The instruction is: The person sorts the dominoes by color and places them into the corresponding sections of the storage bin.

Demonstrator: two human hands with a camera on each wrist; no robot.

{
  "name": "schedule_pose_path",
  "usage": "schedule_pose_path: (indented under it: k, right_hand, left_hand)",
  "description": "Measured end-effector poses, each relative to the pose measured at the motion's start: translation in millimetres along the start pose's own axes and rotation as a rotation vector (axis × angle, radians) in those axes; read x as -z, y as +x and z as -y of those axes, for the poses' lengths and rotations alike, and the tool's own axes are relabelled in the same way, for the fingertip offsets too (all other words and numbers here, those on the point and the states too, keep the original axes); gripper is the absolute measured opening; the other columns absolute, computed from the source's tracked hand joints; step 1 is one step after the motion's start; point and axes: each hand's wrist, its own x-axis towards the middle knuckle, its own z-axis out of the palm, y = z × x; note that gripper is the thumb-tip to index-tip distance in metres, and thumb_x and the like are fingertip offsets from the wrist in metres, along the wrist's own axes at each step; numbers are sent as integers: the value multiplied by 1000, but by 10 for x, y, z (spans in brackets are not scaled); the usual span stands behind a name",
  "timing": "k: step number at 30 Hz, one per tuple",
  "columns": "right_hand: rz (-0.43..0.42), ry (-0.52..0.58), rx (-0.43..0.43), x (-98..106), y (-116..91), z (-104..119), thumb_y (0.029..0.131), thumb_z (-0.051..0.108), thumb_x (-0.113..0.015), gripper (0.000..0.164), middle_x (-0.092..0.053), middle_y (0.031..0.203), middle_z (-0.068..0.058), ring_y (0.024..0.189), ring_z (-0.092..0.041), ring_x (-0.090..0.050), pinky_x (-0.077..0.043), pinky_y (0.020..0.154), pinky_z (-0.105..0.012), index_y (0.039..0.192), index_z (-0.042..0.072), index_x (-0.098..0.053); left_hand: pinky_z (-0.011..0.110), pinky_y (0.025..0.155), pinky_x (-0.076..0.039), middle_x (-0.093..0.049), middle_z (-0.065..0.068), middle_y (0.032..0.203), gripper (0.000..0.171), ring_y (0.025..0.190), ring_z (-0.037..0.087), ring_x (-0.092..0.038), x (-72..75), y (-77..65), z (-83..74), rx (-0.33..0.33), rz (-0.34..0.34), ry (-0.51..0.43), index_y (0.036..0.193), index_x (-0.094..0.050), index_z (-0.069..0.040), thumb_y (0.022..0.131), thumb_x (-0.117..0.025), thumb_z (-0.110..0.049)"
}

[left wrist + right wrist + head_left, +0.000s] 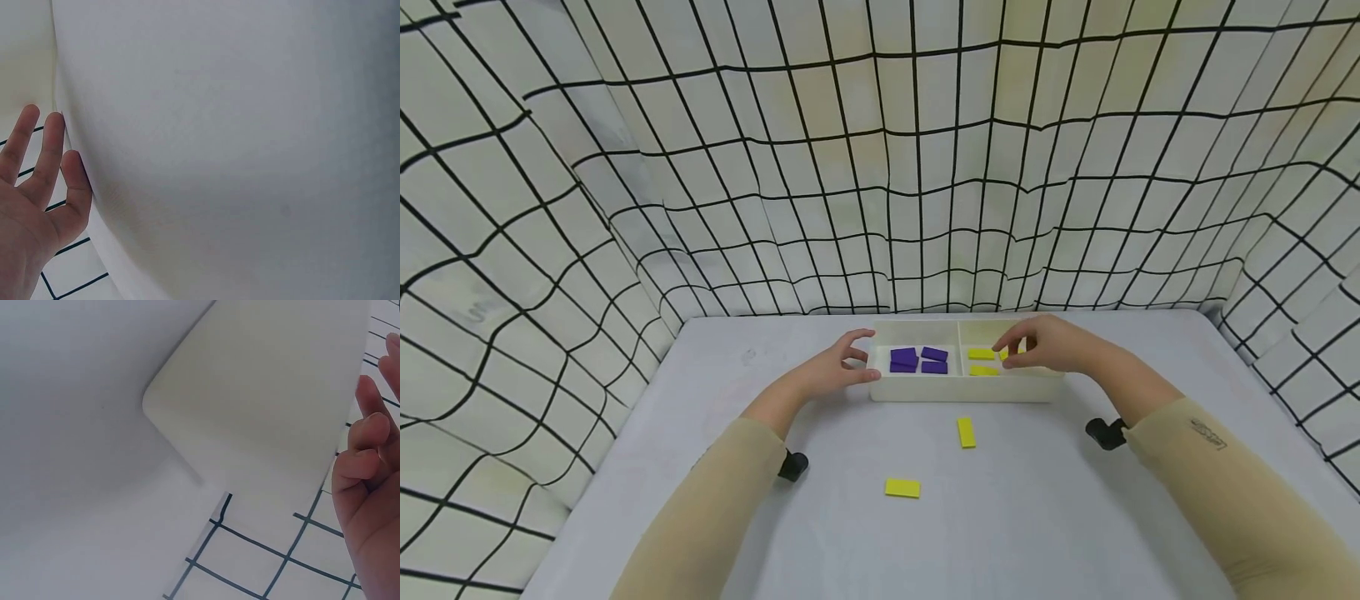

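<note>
A white two-compartment box (917, 389) stands at the back of the table. Several purple tiles (934, 367) lie in its left compartment, some overlapping. Yellow tiles (981, 354) lie in the right compartment, partly hidden by my right hand (1051, 343). That hand hovers over the compartment with fingers loosely bent; in the right wrist view no tile shows between its fingertips (369, 430). My left hand (829, 367) rests its spread fingers and thumb against the box's left end. In front of the box lie two loose yellow tiles, one upright in view (966, 432), one sideways (902, 488).
The box sits on a white-covered table (1022, 508). Black netting (917, 192) over pale walls rises behind the table and along both sides. A dark wrist camera (1105, 433) is strapped below the right sleeve, another (793, 466) at the left.
</note>
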Motion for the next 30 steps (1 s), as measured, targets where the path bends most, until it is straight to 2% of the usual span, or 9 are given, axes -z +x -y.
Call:
schedule_pose_path:
  k: [4,15,22,30]
  right_hand:
    - [-6,11,-1,-16,-134,39,87,31,-78,31,-64,97,3,83,-21,-55,-49,69,-34,116,22,-73]
    - [10,12,38,-129,-444,140,85,28,-79,29,-63,94,5,77,-19,-52,-46,62,-29,113,23,-75]
    - [40,-6,106,-290,-474,181,87,27,-78,27,-62,94,8,77,-17,-53,-47,63,-27,113,24,-74]
    - [97,-22,172,-529,-388,245,85,27,-80,27,-66,99,8,74,-14,-54,-47,63,-26,111,25,-75]
  left_hand:
    - [57,107,-37,-45,10,148,81,135,33,-46,-3,7,1,0,-2,2,153,-20,-40,91,-71,-43]
    - [58,107,-37,-44,11,148,81,135,34,-45,-6,16,9,0,-6,10,153,-20,-39,91,-71,-44]
    - [58,107,-36,-45,10,148,81,135,34,-45,5,12,10,2,-5,14,153,-20,-40,90,-71,-44]
    - [58,108,-35,-44,11,149,80,136,34,-45,8,-8,-8,3,1,12,153,-19,-39,91,-70,-44]
